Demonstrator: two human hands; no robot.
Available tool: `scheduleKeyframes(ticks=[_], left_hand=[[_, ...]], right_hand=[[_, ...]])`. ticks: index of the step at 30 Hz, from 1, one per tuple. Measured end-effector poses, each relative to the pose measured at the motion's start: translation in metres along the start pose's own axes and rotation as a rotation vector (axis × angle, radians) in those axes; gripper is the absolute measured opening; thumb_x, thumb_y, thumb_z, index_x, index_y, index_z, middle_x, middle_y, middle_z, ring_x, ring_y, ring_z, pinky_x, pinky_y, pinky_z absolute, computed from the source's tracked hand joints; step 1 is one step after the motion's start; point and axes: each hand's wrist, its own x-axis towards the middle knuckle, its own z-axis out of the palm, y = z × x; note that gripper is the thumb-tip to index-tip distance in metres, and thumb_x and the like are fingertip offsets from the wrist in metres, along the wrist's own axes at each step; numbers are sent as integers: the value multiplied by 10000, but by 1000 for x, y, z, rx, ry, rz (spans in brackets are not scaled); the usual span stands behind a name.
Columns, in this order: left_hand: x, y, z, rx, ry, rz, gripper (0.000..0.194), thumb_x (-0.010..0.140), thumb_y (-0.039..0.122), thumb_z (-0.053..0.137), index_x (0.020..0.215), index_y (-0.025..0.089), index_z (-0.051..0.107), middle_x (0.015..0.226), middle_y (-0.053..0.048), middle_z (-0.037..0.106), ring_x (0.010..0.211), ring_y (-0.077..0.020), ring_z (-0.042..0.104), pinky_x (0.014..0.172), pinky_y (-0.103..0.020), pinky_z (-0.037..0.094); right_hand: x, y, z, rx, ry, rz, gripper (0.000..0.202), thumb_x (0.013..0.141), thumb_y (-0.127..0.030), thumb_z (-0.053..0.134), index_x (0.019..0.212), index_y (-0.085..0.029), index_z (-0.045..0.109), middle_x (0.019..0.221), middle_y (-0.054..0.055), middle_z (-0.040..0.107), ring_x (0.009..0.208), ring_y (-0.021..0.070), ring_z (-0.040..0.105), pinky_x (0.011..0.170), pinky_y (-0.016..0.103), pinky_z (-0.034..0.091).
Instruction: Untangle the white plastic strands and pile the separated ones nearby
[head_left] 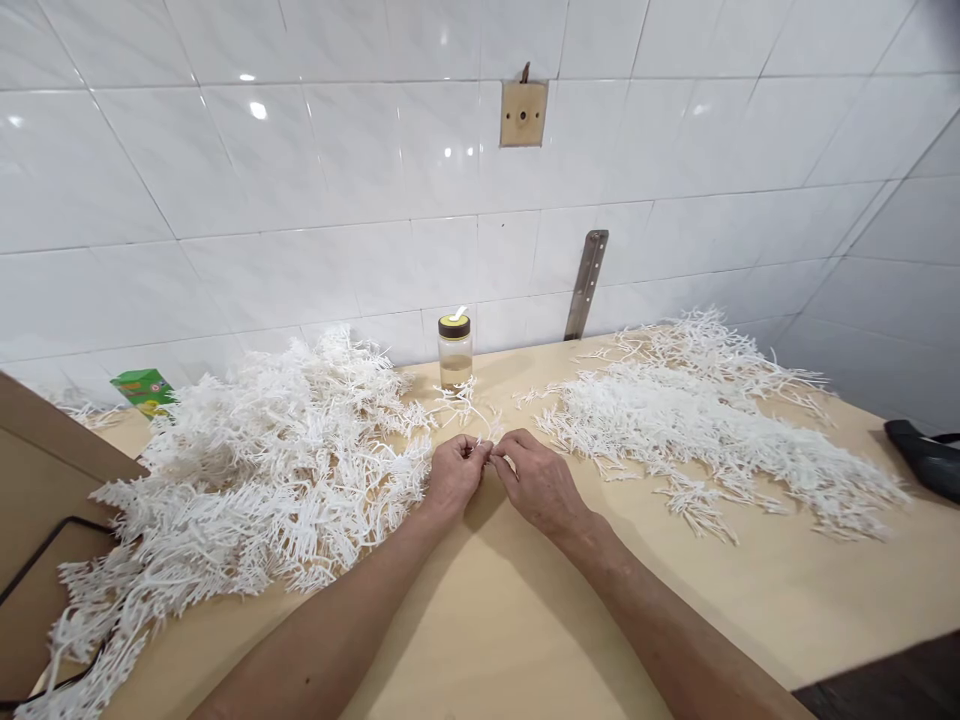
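Head view: both your hands meet over the pale wood-look tabletop (487, 630), fingertips almost together. Your left hand (454, 474) is closed in a pinch, apparently on the stem of a thin, branched white sprig, plastic-looking (466, 402). That sprig rises from your fingertips toward the clear bottle with the black-and-yellow lid (455, 355); its tips overlap the base in view, can't tell if they touch. Your right hand (541, 482) has thumb and index drawn in at the same spot; whether anything sits between them is too small to tell.

Left of you, a big tangled heap of white branched sprigs (277, 470), its edge right beside your left hand. Right of you, a flatter, spread-out pile of white sprigs (675, 420), apart from your right hand. Green printed carton (142, 388) behind the left heap.

Risks, my judgement: the stem is slim and your hold is only fingertip-wide, so a sideways tug could slip it or bend it. Forked tips look snaggy; swing the sprig left and it could hook the heap and drag pieces along. Push it forward and the bottle, upright with liquid inside, could get nudged. Your own fingers hide the join, so misalignment there would be easy to miss.
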Motion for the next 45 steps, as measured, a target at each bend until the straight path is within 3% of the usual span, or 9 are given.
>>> scheduleKeyframes(ticks=[9,15,23,25,29,35,45], left_hand=[[5,-5,0,-165,-49,-56,311,692,436,719,645,181,548,492,55,482,412,-69,383,407,-201,288],[14,-1,-9,-284,49,-84,382,679,455,743,619,195,470,429,91,377,367,-49,303,383,-196,239],[15,3,-10,-350,9,-78,360,639,449,771,664,172,543,463,78,437,375,-42,327,379,-194,256],[15,4,-10,-324,-7,-81,361,648,457,766,662,172,545,462,76,445,368,-43,334,377,-195,255],[12,3,-9,-245,-54,-59,361,668,481,753,694,175,564,445,77,456,343,-54,354,360,-199,252],[10,1,-7,-188,-83,-33,358,697,498,733,719,174,583,429,80,456,318,-53,354,348,-191,240],[8,-1,-3,-141,-52,9,306,714,448,719,712,167,598,487,56,518,358,-62,417,371,-193,315]], right_hand=[[0,-9,13,-122,-180,79,126,946,-160,429,858,-172,518,859,72,568,623,157,511,538,272,316],[-9,-20,11,30,-270,-95,114,913,-145,434,839,-205,497,825,39,577,661,168,521,587,283,348],[0,8,-5,137,0,142,18,869,-196,539,887,-196,542,854,46,625,637,159,544,652,303,422],[1,7,-4,183,49,137,116,891,-245,547,985,-180,569,944,76,644,632,154,555,673,314,448],[1,0,1,275,19,140,199,931,-281,512,1083,-184,594,1048,93,664,633,145,583,697,322,478],[0,-1,6,280,-41,192,106,890,-249,546,825,-206,618,810,37,686,704,180,609,685,315,461],[2,-5,11,329,-26,290,109,840,-229,543,781,-200,631,773,37,686,696,177,608,683,310,471]])
